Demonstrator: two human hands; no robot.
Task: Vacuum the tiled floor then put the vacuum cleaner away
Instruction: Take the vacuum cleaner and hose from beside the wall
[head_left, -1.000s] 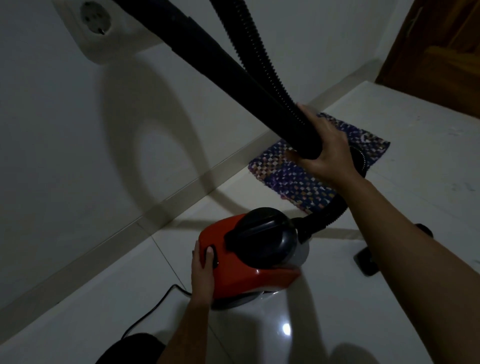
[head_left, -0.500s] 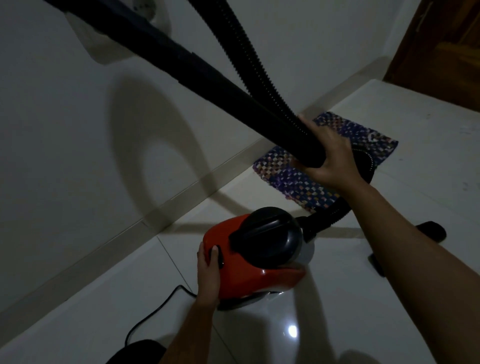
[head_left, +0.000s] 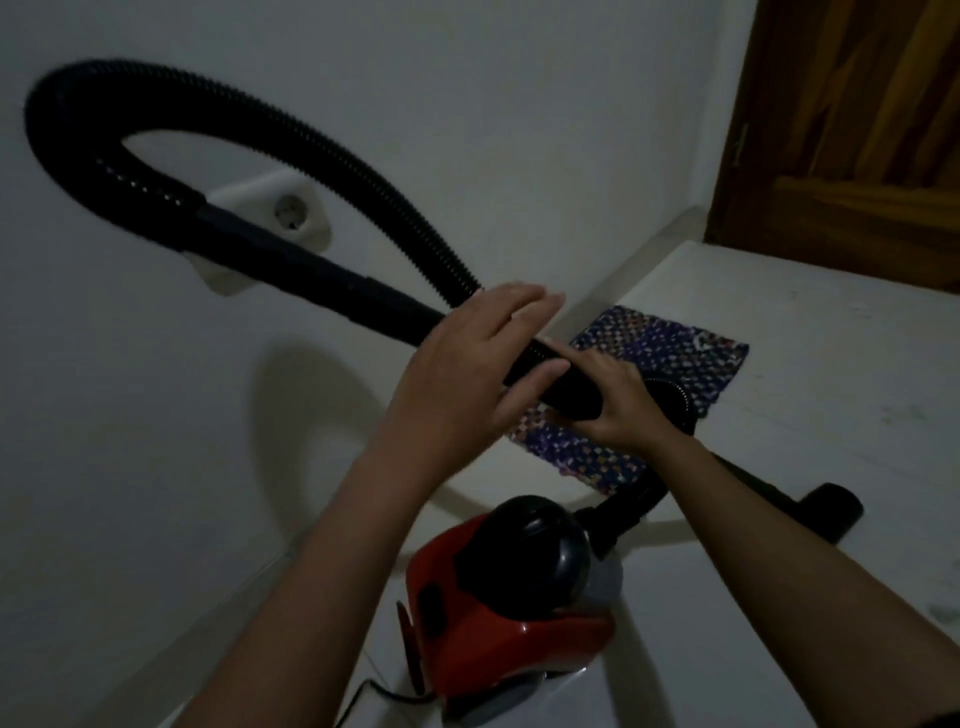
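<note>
Two grips on black wand (head_left: 363, 291).
End clamped in right grip (head_left: 618, 405); left grip (head_left: 467, 374) fingers straight, laid over it; red vacuum (head_left: 498, 597) on floor (head_left: 805, 338).

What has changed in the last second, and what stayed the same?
The left hand came off the red vacuum body and rose to the black tube, fingers straight over it. The right hand still grips the tube's end; body and woven mat stayed put.

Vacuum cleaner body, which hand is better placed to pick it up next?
Probably the left hand: its fingers are straight and grip nothing, so it is free for the red vacuum cleaner body. The right hand is busy gripping the wand.
</note>
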